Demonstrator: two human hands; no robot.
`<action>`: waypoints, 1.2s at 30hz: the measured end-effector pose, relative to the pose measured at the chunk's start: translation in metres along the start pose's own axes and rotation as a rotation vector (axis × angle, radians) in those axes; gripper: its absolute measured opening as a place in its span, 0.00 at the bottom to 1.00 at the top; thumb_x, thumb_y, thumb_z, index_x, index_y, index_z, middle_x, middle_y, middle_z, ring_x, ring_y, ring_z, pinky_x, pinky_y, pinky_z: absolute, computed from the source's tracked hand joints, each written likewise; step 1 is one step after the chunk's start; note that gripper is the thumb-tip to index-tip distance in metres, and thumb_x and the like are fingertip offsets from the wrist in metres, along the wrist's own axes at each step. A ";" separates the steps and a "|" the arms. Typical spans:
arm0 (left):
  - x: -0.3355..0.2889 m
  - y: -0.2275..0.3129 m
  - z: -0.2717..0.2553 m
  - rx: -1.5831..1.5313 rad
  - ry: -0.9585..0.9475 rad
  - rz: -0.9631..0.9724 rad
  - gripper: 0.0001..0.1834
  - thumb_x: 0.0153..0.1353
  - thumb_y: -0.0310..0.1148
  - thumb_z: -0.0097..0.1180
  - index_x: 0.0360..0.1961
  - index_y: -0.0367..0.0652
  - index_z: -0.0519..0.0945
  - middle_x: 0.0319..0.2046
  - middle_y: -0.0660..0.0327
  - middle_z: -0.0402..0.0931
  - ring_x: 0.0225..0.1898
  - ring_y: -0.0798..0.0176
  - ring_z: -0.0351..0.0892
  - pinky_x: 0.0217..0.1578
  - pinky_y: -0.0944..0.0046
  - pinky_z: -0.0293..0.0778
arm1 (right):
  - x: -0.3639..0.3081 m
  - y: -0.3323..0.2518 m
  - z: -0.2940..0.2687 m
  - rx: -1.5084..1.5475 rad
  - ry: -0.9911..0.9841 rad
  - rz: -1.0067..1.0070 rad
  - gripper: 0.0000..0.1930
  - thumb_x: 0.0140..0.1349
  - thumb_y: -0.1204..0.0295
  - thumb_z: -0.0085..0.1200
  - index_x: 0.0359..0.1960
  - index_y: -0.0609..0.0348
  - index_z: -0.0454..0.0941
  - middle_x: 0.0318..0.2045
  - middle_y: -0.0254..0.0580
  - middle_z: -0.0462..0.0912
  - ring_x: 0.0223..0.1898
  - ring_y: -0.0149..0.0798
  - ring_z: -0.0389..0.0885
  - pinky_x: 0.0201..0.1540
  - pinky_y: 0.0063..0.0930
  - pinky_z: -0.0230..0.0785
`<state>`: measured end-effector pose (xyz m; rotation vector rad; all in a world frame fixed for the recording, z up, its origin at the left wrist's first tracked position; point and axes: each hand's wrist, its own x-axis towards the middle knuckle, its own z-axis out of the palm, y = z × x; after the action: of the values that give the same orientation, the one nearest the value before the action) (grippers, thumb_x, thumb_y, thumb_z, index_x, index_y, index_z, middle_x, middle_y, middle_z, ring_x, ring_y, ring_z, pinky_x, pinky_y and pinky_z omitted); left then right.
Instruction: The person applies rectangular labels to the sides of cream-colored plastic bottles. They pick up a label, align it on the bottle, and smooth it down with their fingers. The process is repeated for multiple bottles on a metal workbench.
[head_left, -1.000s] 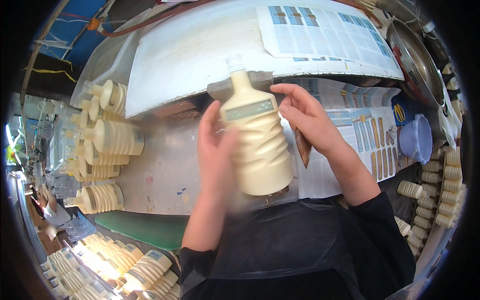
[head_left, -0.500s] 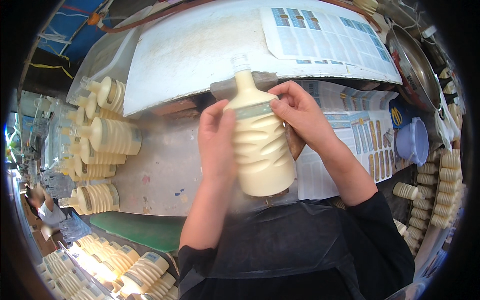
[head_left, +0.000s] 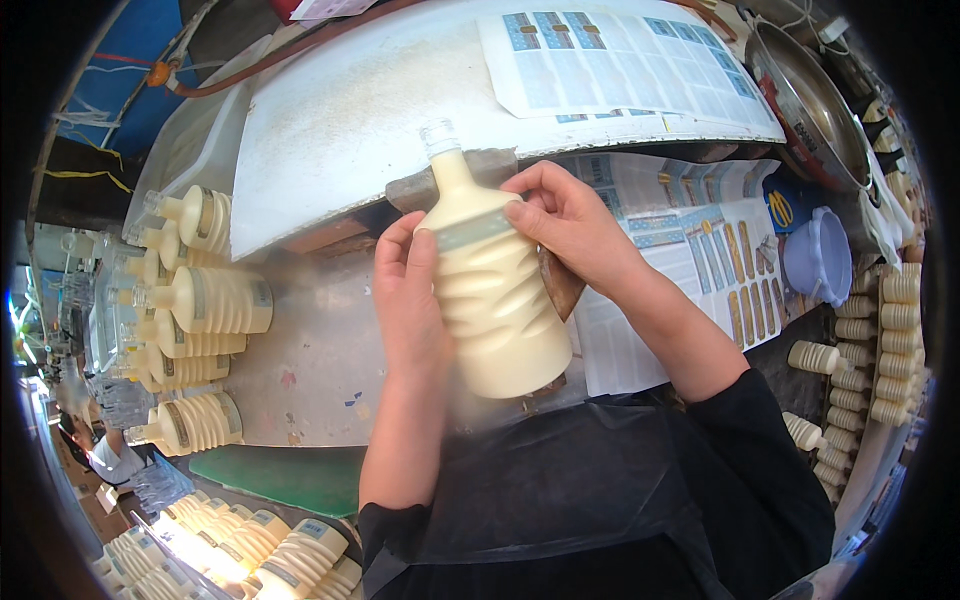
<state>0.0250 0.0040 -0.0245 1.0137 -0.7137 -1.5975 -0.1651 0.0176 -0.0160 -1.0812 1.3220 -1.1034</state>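
A cream-coloured bottle (head_left: 505, 320) with wavy ridges and a clear neck lies before me, its neck pointing away. A greenish label band (head_left: 472, 232) runs across its shoulder. With curled fingers, my left hand (head_left: 408, 275) grips the bottle's left side, its thumb on the band's left end. My right hand (head_left: 560, 215) pinches at the right end of the band, thumb on the bottle. Behind the neck is a grey block (head_left: 410, 190); a brown piece (head_left: 560, 285) shows by the bottle's right side. The undersides of both hands are hidden.
Several similar bottles (head_left: 225, 300) lie stacked at the left; more fill the lower left and right. Label sheets (head_left: 690, 250) lie on the right, near a lilac bucket (head_left: 818, 258). A white board (head_left: 340, 120) spans the back, with a metal pan (head_left: 815, 110) beside it.
The whole view has shifted, so bottle and hands appear farther left. My left thumb, blurred before, now rests on the label band. The bottle looks slightly more tilted.
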 end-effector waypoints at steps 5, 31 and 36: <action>-0.001 0.002 0.002 -0.011 0.020 0.011 0.15 0.75 0.31 0.54 0.59 0.39 0.73 0.50 0.60 0.76 0.49 0.69 0.76 0.53 0.66 0.76 | 0.002 0.001 -0.002 0.184 -0.011 0.003 0.13 0.73 0.67 0.58 0.52 0.61 0.76 0.37 0.32 0.82 0.38 0.22 0.78 0.44 0.17 0.71; 0.005 -0.007 -0.004 0.024 -0.012 0.043 0.14 0.76 0.34 0.52 0.57 0.38 0.74 0.49 0.53 0.81 0.47 0.61 0.84 0.49 0.59 0.85 | 0.000 0.001 0.000 0.055 -0.016 0.006 0.14 0.71 0.68 0.60 0.52 0.61 0.76 0.33 0.30 0.81 0.35 0.20 0.76 0.41 0.16 0.70; -0.001 0.000 0.001 0.054 -0.021 0.004 0.17 0.77 0.35 0.50 0.61 0.37 0.71 0.54 0.57 0.76 0.52 0.66 0.76 0.56 0.63 0.75 | 0.003 0.002 -0.001 0.122 0.006 0.004 0.14 0.74 0.65 0.56 0.53 0.61 0.78 0.31 0.26 0.77 0.32 0.19 0.73 0.38 0.15 0.68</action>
<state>0.0241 0.0050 -0.0233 1.0354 -0.7766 -1.5952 -0.1660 0.0154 -0.0187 -0.9858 1.2445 -1.1698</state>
